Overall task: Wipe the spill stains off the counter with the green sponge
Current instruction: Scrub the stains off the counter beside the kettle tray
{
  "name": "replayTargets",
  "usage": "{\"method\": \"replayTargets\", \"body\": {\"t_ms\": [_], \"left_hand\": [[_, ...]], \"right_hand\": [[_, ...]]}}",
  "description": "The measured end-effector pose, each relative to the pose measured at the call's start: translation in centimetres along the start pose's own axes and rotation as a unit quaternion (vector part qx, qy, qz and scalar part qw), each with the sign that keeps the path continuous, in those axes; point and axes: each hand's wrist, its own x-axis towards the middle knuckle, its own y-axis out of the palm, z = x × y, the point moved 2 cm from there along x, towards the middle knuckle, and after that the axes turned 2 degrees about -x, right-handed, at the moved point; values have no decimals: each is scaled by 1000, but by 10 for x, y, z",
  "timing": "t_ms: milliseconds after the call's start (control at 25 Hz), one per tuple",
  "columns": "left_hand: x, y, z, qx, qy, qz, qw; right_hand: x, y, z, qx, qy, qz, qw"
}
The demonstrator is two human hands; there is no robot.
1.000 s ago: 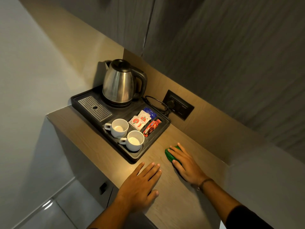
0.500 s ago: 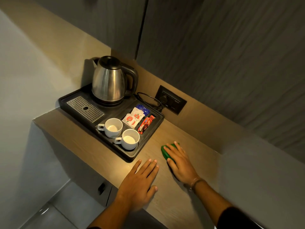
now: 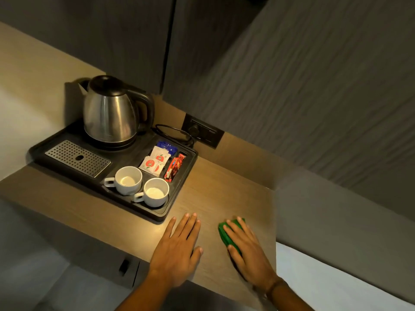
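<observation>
A green sponge lies flat on the wooden counter, near its front right part. My right hand presses down on the sponge with fingers spread over it, so only the sponge's left and far edges show. My left hand rests flat on the counter beside it, fingers together, holding nothing. No stain is clear to see on the wood.
A black tray fills the counter's left half, with a steel kettle, two white cups, sachets and a drip grate. A wall socket with the kettle's cord sits behind. A grey wall bounds the counter's right edge.
My right hand has slid the sponge toward me, away from the tray and back wall. The left hand stays flat in place. The view has shifted.
</observation>
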Motion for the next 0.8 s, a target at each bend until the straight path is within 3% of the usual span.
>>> {"method": "replayTargets", "body": {"t_ms": [200,360,440,560,720,800], "left_hand": [[-1,-4,-1,1,7,-5,1000],[-2,-4,0,3,10,7,1000],[-1,-5,0,3,9,9,1000],[-1,-5,0,9,10,21,1000],[-1,-3,2,10,10,32,999],[1,-3,2,20,9,38,999]], "right_hand": [[32,-22,6,19,150,-27,988],[-17,6,45,3,79,-13,997],[-40,-2,32,-3,106,-19,994],[-10,-15,31,20,215,-44,975],[-34,11,71,0,150,-22,988],[-53,10,63,1,174,-7,985]]}}
